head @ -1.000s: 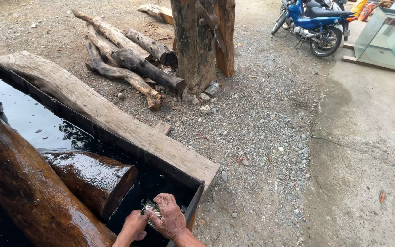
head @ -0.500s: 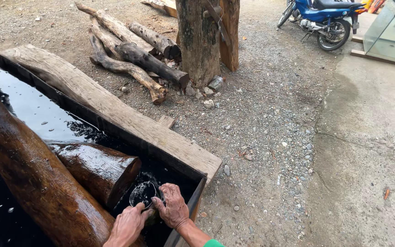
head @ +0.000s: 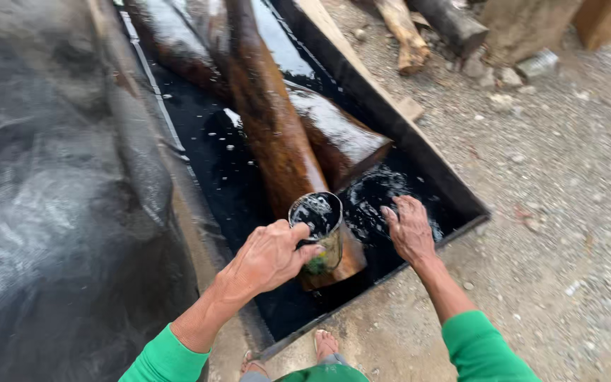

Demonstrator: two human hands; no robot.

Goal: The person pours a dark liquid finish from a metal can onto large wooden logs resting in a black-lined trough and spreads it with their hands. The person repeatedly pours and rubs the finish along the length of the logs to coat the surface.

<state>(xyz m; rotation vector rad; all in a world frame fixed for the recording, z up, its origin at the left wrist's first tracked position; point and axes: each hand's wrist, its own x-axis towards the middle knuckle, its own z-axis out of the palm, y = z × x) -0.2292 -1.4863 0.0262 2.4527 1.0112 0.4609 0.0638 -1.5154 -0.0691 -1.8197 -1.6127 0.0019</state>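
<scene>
Outdoor yard, grey gravel ground [head: 567, 177] on the right, dusty and stony. Big sheet of grey-black plastic tarp [head: 44, 212] fills the left side, wrinkled, dull shine. Between them a long shallow wooden trough lined black [head: 419, 152], full of dark glossy liquid [head: 206, 155]. Long wet reddish-brown log [head: 270, 134] lies lengthwise in the trough; shorter wet brown log [head: 337, 138] just beside it on the right, touching it, cut end facing the trough's near corner. Dry pale logs [head: 419, 35] piled on the gravel at the top, beside a standing wooden post [head: 525, 21].

Left hand [head: 266, 258], green sleeve, fingers closed around a small round metal can [head: 319, 226] holding dark liquid, held upright over the near end of the long log. Right hand [head: 410, 230] near the can, fingers spread loose and gripping nothing, over splashing, rippled liquid at the trough's near end. Bare toes [head: 325, 344] on the ground at the bottom edge.
</scene>
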